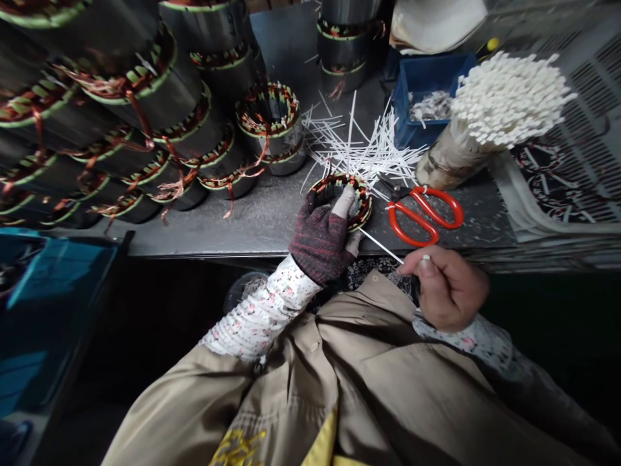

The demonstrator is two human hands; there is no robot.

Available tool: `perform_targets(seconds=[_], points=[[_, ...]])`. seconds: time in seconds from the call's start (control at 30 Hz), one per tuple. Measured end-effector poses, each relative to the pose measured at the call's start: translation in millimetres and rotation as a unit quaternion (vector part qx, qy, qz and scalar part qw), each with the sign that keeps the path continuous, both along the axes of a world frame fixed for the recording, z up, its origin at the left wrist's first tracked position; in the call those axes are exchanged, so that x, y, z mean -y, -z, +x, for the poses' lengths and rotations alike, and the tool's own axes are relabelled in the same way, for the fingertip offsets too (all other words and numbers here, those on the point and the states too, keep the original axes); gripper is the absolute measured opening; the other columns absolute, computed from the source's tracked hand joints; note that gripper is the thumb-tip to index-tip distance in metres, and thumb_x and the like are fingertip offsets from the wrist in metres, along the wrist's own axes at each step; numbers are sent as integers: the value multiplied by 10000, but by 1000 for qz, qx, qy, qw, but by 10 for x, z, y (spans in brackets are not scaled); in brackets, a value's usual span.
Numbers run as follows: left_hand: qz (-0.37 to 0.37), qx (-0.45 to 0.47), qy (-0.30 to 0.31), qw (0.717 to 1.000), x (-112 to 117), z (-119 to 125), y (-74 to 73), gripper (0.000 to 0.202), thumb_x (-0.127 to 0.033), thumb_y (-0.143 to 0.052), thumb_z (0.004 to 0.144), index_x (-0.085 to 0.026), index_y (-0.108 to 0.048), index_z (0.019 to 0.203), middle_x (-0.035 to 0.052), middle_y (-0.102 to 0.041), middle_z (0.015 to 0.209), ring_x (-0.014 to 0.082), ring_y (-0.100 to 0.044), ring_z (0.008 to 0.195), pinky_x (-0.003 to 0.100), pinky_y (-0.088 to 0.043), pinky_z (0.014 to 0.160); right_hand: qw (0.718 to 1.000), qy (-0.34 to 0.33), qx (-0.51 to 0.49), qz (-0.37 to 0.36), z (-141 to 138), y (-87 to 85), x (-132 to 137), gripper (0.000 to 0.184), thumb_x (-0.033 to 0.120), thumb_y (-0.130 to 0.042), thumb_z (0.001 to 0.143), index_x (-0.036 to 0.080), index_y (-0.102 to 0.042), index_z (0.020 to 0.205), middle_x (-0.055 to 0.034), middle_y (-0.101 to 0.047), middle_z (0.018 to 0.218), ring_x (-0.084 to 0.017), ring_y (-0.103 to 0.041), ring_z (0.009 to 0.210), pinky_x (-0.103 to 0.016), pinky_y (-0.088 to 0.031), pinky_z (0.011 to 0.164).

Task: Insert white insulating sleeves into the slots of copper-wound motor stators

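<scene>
Head view: the left hand (pixel 320 239), in a dark knit glove, is clamped around the rim of a copper-wound stator (pixel 340 202), with its pale-tipped fingers (pixel 346 202) hooked over the ring's near side. The stator is held just above the front of the dark metal surface (pixel 233 233), tilted so that its open bore faces up toward the camera; its central axis therefore runs roughly upward, leaning away from the person. The bare right hand (pixel 449 288) pinches a thin white strip (pixel 381 246) between thumb and fingers. The strip's long axis runs up and left, with its far end meeting the stator's lower edge beside the glove; the exact contact is hidden. This close pinch gives good control of the strip, while the clamped left hand steadies the ring. Loose white strips (pixel 361 155) lie just beyond the stator, beside red-handled scissors (pixel 424 217).
</scene>
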State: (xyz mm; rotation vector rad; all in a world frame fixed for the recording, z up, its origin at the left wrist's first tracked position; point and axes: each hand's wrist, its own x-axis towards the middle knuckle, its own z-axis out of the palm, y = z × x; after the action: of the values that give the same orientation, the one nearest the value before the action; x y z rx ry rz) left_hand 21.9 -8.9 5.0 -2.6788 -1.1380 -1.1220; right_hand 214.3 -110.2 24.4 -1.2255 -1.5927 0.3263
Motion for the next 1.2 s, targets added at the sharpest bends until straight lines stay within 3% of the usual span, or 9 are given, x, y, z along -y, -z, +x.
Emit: perform_targets(seconds=[0.1,0.43,0.63,0.73,0.8,0.83,0.9,1.0,1.2], points=[[-7,1,1,1000,-2,2,11,717,-331,-575,912,-80,-297,1523,142,-705,1156,271,-674,1076,561,-356,1226,999,15,13,33,-36,-33,-40,194,176,-542,960,218,-629,792,9,-657,709,-136,-607,609,-284,-476,588],[7,4,-17,1000,5,26,40,708,-349,-583,918,-90,-298,1511,134,-708,1149,266,-681,1043,545,-376,1209,999,30,16,4,-49,-81,-49,234,183,-528,982,194,-603,761,9,-643,691,-107,-604,615,-245,-470,609],[35,33,-2,999,4,11,50,665,-317,-613,898,-57,-376,1463,169,-696,1213,274,-682,1061,549,-383,1201,1000,16,-18,3,-197,72,-300,206,203,-534,983,183,-625,799,-15,-691,751,-127,-656,686,-257,-527,663],[-15,101,32,994,3,20,89,658,-360,-549,965,-108,-313,1525,170,-650,1325,267,-667,1162,544,-376,1217,997,-14,-63,-36,-262,166,-481,212,285,-569,977,179,-647,810,-26,-714,780,-142,-684,701,-262,-553,653],[-96,194,67,974,-5,37,118,621,-379,-459,1029,-165,-233,1566,157,-612,1389,214,-681,1163,460,-494,1133,993,-22,-92,-70,-274,167,-548,217,321,-607,961,174,-659,810,-15,-706,744,-124,-657,616,-236,-529,577],[-133,237,79,959,-11,46,126,579,-393,-424,1050,-190,-244,1562,146,-613,1390,188,-692,1142,414,-551,1063,992,-26,-97,-82,-271,146,-560,212,326,-613,958,172,-668,823,-12,-701,735,-112,-636,581,-223,-507,542],[-162,288,89,940,-25,55,125,438,-415,-443,1054,-224,-442,1449,104,-679,1287,171,-707,1099,381,-598,978,992,-39,-80,-92,-254,69,-549,210,317,-585,973,166,-687,868,-24,-704,778,-101,-615,575,-213,-480,511],[-120,285,86,947,-43,44,86,165,-339,-577,1007,-237,-687,1074,37,-762,1034,190,-717,1044,454,-553,1053,995,-60,-17,-72,-231,-61,-510,244,289,-520,996,163,-680,862,-47,-691,828,-118,-625,644,-239,-497,562],[-79,258,92,958,-74,1,49,145,-280,-596,987,-218,-718,1033,16,-781,967,185,-732,968,445,-540,1036,994,-28,109,-2,-240,-74,-609,250,240,-522,979,179,-636,765,-39,-667,751,-145,-614,692,-276,-462,655]])
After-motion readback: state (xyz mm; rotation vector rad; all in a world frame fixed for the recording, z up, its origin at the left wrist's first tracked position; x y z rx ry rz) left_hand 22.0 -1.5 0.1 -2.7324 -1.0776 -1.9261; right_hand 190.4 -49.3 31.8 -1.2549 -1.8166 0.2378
